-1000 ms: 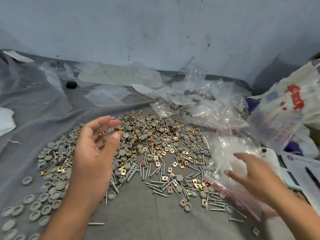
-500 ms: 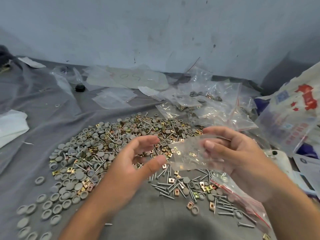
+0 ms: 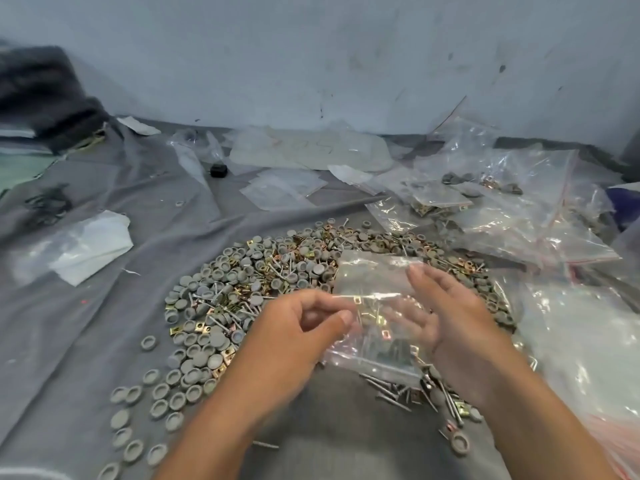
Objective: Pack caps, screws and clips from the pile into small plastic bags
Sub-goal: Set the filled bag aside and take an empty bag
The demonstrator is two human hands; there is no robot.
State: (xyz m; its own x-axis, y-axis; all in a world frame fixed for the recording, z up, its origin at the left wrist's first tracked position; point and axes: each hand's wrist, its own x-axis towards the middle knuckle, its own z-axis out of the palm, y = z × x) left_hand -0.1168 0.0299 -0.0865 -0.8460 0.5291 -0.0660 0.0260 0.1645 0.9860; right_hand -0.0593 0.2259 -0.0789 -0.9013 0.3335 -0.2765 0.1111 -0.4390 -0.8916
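A pile (image 3: 263, 289) of grey round caps, silver screws and brass clips spreads over the grey cloth (image 3: 104, 323). Above its near right part I hold a small clear plastic bag (image 3: 374, 306) between both hands. My left hand (image 3: 301, 327) pinches the bag's left edge between thumb and fingers. My right hand (image 3: 446, 320) holds the bag's right side, thumb on its front and fingers behind the plastic. The bag looks empty; parts of the pile show through it.
Filled and empty clear bags (image 3: 502, 209) lie heaped at the right, more plastic (image 3: 588, 341) near my right arm. Flat bags (image 3: 280, 188) and a small black object (image 3: 219, 170) lie farther back. White plastic (image 3: 86, 247) lies left. A wall stands behind.
My right hand has picked a small bag from the heap at right and brought it over the pile. My left hand has come across and taken its left edge.
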